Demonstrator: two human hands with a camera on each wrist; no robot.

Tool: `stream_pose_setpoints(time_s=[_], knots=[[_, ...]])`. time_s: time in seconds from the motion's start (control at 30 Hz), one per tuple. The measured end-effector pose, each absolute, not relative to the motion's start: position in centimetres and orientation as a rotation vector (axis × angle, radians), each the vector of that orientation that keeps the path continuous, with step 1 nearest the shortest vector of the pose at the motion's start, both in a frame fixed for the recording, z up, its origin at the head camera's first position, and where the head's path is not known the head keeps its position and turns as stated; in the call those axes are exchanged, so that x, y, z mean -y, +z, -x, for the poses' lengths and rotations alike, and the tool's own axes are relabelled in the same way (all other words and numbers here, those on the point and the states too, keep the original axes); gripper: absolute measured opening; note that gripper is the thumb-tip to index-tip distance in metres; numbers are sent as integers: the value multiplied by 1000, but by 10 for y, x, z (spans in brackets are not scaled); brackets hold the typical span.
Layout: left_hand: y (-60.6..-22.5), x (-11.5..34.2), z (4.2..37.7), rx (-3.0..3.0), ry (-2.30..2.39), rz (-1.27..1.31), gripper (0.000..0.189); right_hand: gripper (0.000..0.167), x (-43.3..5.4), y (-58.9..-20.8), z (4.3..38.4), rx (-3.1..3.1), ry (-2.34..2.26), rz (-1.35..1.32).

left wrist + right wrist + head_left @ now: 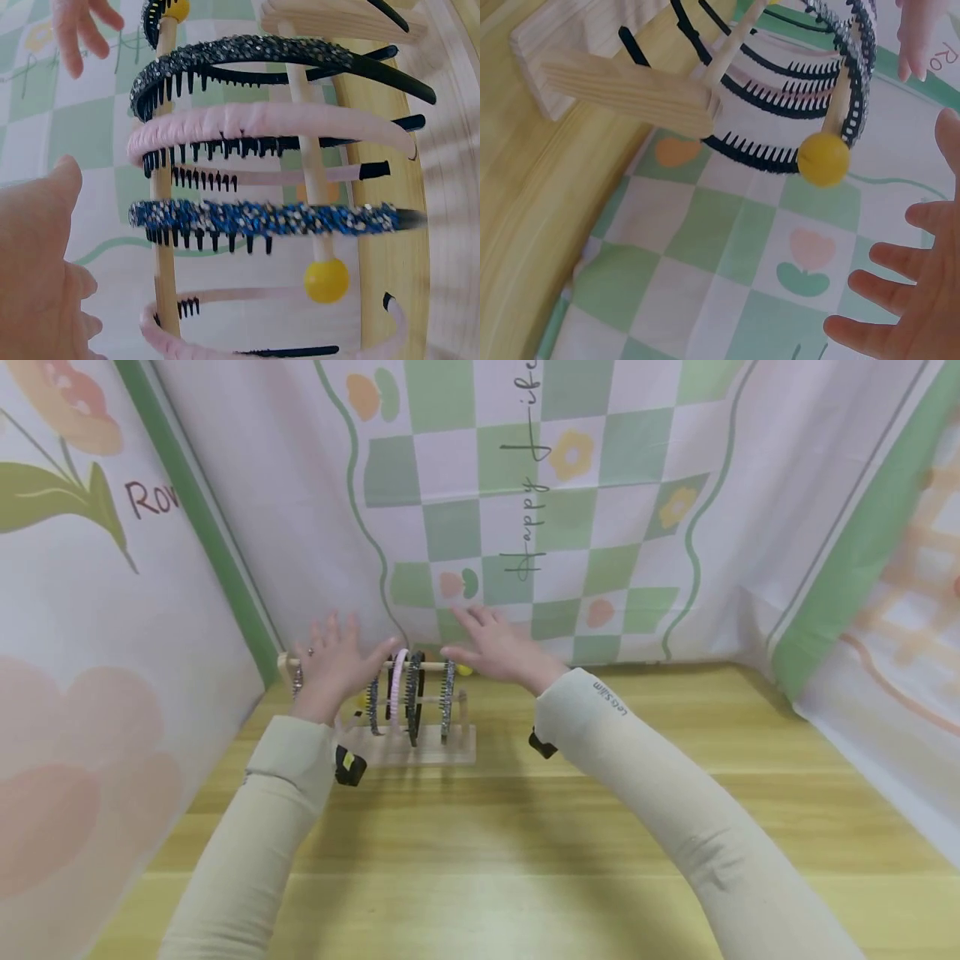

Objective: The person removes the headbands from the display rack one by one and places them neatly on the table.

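A wooden headband rack (467,753) stands at the table's back left, hung with several headbands. My left hand (337,664) hovers over its left part, fingers spread, holding nothing. Past the rack's right end, my right hand (510,650) is held out with its fingers apart and nothing in them. The left wrist view shows a blue glittery headband (262,218), a pink headband (247,124) and a black sparkly headband (247,51), all toothed inside. A yellow ball (823,159) caps the bar nearest my right hand in the right wrist view. My left hand partly hides the rack's left end.
The rack rests on a wood-grain table (637,827). Behind it hangs a checkered cloth (570,518) with flowers and lettering. Another printed cloth (97,635) closes the left side, and a green-edged cloth (847,577) hangs at the right.
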State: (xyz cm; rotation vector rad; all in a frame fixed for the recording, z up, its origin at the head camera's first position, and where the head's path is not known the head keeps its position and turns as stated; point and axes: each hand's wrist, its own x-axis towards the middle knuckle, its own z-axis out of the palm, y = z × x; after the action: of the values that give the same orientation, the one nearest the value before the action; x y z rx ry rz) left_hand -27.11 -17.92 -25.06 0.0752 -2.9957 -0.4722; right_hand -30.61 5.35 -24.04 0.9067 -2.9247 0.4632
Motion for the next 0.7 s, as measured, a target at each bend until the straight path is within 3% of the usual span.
stream_pose_setpoints(time_s=[0.7], knots=[[-274, 229, 251, 2806, -635, -149, 92, 78, -43, -249, 296, 2942, 410, -971]])
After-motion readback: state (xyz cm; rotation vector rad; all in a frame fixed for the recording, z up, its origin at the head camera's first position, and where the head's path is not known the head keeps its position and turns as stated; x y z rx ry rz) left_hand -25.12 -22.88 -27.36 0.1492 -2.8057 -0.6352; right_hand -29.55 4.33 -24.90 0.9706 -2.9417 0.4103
